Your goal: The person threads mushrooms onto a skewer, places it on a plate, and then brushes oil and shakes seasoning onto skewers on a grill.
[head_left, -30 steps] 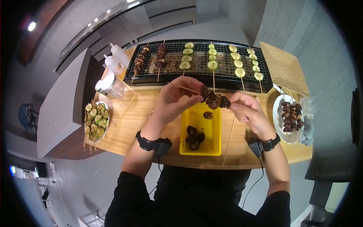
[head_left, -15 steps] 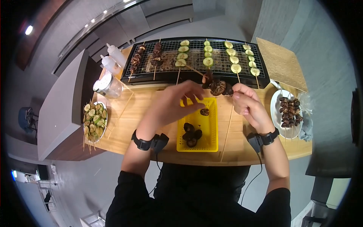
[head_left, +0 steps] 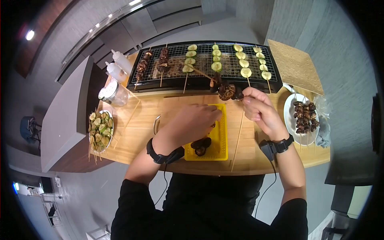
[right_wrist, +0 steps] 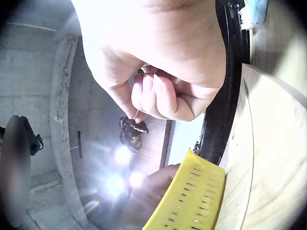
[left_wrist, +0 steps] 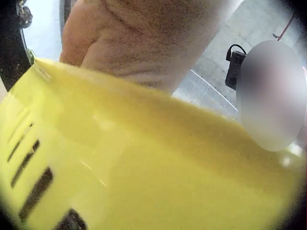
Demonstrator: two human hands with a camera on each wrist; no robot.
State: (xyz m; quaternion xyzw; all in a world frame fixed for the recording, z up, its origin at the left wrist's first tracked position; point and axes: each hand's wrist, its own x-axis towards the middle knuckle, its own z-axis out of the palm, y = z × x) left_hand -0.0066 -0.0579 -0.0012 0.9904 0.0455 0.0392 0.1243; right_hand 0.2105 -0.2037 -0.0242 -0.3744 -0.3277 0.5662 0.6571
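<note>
No text, label, brand, number or sign can be read in any of the views.
</note>
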